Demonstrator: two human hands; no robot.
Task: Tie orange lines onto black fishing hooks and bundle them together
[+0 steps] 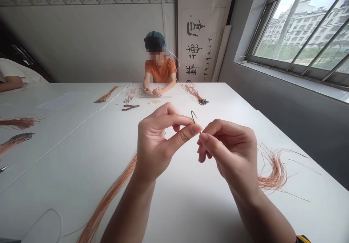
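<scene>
A dark metal fish hook (193,116) points upward, its bend and barb showing above my left hand (163,137). That hand is closed, with the shank pinched between thumb and index finger. Close against it, my right hand (229,146) is closed too, thumb and index fingertips pinching a tiny bit of thin orange line (200,132) just below the hook. Most of this line is hidden by the fingers. Under my left forearm lies a long bundle of copper-orange lines (116,188). Another loose bundle of lines (275,172) curls beside my right wrist.
Across the white table (185,206) sits a person in an orange shirt (160,70). Red-handled pliers (130,107) lie ahead of my left hand. Bundles with dark hooks (203,101) rest farther back, and more lines with hooks (21,136) lie at left.
</scene>
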